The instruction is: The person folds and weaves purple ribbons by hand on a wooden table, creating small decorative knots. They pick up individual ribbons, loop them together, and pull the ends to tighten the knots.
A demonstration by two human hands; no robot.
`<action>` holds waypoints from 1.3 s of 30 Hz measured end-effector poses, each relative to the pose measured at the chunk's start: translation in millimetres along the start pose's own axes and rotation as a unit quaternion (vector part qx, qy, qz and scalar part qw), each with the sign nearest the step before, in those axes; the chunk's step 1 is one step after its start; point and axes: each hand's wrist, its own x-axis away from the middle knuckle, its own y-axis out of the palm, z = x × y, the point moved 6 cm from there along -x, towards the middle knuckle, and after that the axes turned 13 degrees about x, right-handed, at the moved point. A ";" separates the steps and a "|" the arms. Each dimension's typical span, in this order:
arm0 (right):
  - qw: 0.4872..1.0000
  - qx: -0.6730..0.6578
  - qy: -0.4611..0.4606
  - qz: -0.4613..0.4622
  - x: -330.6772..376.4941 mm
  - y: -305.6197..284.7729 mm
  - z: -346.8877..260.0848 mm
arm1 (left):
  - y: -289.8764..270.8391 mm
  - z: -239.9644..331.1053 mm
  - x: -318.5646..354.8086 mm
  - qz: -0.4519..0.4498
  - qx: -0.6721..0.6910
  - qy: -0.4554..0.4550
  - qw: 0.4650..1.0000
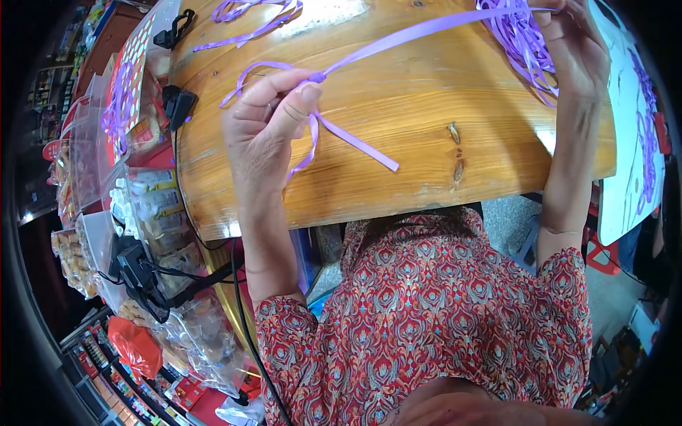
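Observation:
A purple ribbon (419, 30) runs taut between my two hands above the wooden table (398, 106). Thumb and forefinger of my left hand (266, 117) pinch it at a small gathered knot, from which loose ends and a loop hang down. At the upper right, my right hand (572, 50) is closed on the other end, close to the frame's top edge. Below that hand a tangled bunch of purple ribbons (517, 44) lies on the table. Another looped ribbon (266, 28) rests at the far left of the tabletop.
Black plastic clips (177, 106) sit at the table's left edge. Beyond them are packaged goods (160, 206) and a clear bin with ribbon. A black cable (245, 312) hangs on the left. On the right stands a white marbled board (625, 142) with more purple ribbon.

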 end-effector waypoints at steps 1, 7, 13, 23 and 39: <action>1.000 0.002 -0.001 0.000 0.6 -0.2 -0.3 | 0.5 -0.4 -0.6 0.008 0.018 0.002 1.000; 0.411 0.853 -0.317 -0.052 18.7 58.2 39.1 | 12.3 -12.6 14.1 0.018 0.001 -0.055 0.998; 0.469 0.806 -0.249 -0.260 41.9 68.0 113.5 | 43.5 -15.8 12.0 -0.087 -0.008 -0.032 0.996; 0.423 0.832 -0.271 -0.236 42.5 79.4 80.2 | 46.1 20.5 13.5 -0.096 -0.203 0.124 0.967; 0.597 0.778 -0.107 0.163 94.3 -63.0 -109.5 | -76.6 57.4 40.3 0.031 -0.159 0.149 0.975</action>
